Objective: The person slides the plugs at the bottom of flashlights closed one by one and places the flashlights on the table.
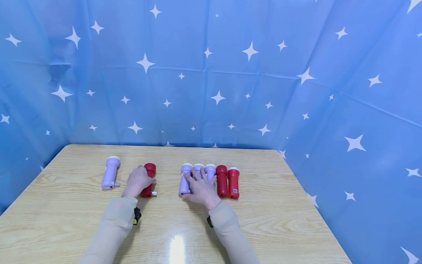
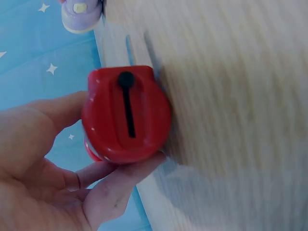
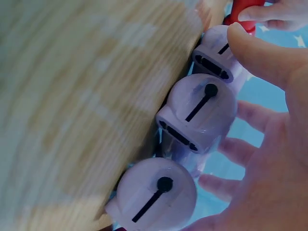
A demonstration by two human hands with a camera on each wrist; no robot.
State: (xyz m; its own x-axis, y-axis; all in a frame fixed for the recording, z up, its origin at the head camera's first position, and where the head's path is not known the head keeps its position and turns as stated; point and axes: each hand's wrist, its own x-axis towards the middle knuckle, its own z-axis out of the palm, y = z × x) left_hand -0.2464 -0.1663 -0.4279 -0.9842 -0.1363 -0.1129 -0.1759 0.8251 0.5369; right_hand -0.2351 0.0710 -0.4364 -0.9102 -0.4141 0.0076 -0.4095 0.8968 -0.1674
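My left hand (image 1: 136,180) grips a red flashlight (image 1: 150,169) standing apart at centre-left, a pale plug jutting from its lower right side. In the left wrist view, the thumb and fingers curl round the flashlight, whose slotted tail end (image 2: 150,115) faces the camera. My right hand (image 1: 202,189) lies with spread fingers over three purple flashlights, partly hiding them: a left one (image 1: 185,176), a middle one (image 1: 198,167) and a right one (image 1: 210,169). From the right wrist, their slotted tails show, and the fingers (image 3: 240,151) touch or nearly touch the middle purple body (image 3: 216,115).
Right of the purple group lie two red flashlights, one all red (image 1: 222,181) and one white-rimmed (image 1: 233,179). Another purple flashlight (image 1: 110,176) with its plug out lies at the far left. Behind the wooden table (image 1: 277,227) hangs a blue star-patterned cloth (image 1: 184,36).
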